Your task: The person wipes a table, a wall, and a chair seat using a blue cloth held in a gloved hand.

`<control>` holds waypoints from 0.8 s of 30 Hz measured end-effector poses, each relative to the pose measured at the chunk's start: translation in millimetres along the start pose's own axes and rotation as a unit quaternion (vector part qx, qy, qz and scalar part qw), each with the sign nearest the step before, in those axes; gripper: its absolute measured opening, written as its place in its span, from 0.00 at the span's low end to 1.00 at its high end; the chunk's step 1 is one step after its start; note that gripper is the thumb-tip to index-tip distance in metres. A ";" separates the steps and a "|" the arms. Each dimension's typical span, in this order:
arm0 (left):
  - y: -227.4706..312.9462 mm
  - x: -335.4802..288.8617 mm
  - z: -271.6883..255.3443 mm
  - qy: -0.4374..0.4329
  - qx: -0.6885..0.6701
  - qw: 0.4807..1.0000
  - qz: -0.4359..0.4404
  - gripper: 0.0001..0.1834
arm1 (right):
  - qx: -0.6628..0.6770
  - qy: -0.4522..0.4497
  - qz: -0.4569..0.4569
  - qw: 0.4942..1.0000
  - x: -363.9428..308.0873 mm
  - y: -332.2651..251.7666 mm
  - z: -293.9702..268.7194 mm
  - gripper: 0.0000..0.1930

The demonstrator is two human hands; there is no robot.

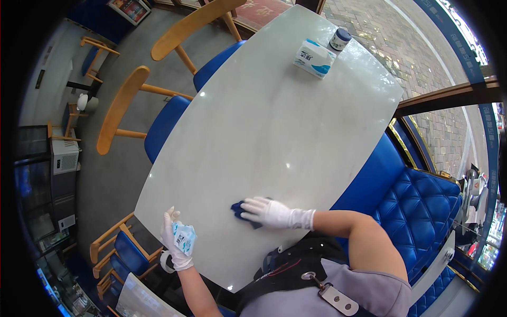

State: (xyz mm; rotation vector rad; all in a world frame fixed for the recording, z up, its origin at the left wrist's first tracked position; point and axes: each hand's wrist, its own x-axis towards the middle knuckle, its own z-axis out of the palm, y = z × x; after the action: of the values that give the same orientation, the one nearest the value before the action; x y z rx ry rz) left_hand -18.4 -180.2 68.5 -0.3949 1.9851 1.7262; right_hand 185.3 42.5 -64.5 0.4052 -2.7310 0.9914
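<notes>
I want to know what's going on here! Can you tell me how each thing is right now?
Right hand: gloved, flat on a blue cloth.
Left hand: gloved, holding a small packet.
Blue cloth: bunched on the table.
Tissue pack: lying on the table.
Jar: upright, lid on.

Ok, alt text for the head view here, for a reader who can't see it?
A gloved right hand presses a dark blue cloth onto a pale marble table, while the gloved left hand holds a small blue-and-white packet. A tissue pack and small jar sit at the far end.
</notes>
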 end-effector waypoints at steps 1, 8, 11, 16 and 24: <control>7.3 -3.9 0.6 0.001 0.043 0.998 0.036 0.21 | 0.047 -0.012 0.013 0.999 -1.0 7.5 -30.5 0.21; -21.7 -10.0 -51.7 0.046 0.070 0.995 0.059 0.26 | -0.349 0.347 0.428 0.758 -103.1 204.5 -169.6 0.22; -21.3 -20.0 -44.3 0.102 0.043 0.994 -0.021 0.23 | -0.223 0.339 0.383 0.830 -27.2 160.4 -121.9 0.19; 9.2 -8.8 13.3 0.053 -0.019 0.998 -0.015 0.22 | -0.118 0.044 0.153 0.980 49.4 54.8 -20.5 0.25; 14.6 -0.4 -8.6 0.050 0.046 0.997 0.046 0.22 | -0.377 0.316 0.350 0.797 32.3 237.6 -141.6 0.23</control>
State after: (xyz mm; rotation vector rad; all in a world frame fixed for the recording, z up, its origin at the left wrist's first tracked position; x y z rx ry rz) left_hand -26.9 -186.3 81.8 -0.3686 2.1763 1.6928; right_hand 92.0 303.7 -89.9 -0.9506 -2.3258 -0.0040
